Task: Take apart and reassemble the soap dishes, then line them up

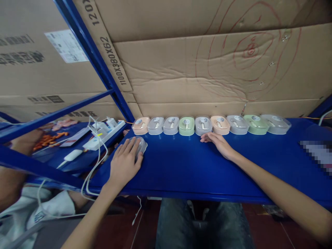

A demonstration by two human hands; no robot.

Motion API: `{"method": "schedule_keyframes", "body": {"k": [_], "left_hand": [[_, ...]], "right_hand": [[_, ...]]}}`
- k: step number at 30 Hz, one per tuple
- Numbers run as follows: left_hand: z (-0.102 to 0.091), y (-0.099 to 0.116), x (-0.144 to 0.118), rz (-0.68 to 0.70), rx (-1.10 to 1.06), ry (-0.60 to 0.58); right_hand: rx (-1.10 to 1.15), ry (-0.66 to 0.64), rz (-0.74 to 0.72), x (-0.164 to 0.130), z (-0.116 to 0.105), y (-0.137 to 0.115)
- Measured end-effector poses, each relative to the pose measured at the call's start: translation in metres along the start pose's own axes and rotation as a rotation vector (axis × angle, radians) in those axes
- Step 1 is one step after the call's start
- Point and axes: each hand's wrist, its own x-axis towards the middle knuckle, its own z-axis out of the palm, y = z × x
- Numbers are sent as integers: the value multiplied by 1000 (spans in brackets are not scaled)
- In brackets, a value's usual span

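A row of several small rounded boxes in peach, grey and green (186, 125) lines the back of a blue shelf (181, 173). My left hand (124, 162) lies palm down over a separate clear grey box (141, 145) in front of the row's left end. My right hand (219, 143) rests flat on the shelf, fingers pointing left, just in front of a grey box (203, 125) and a peach box (220, 125), holding nothing.
Cardboard sheets (207, 69) form the wall behind the row. A blue diagonal frame bar (98, 62) crosses at left. A white power strip with cables (103, 133) lies on the lower left surface, beside another person's arm (15, 145).
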Motion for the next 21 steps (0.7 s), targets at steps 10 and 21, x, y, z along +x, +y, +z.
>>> {"method": "schedule_keyframes", "body": {"k": [10,21], "left_hand": [[-2,5,-2,-17,-13,70],[-9,19,3,14,-18,180]], "right_hand": [[-543,112,-350,-8,-6,-16],[-1053,143,-473,-2,-13,-10]]}}
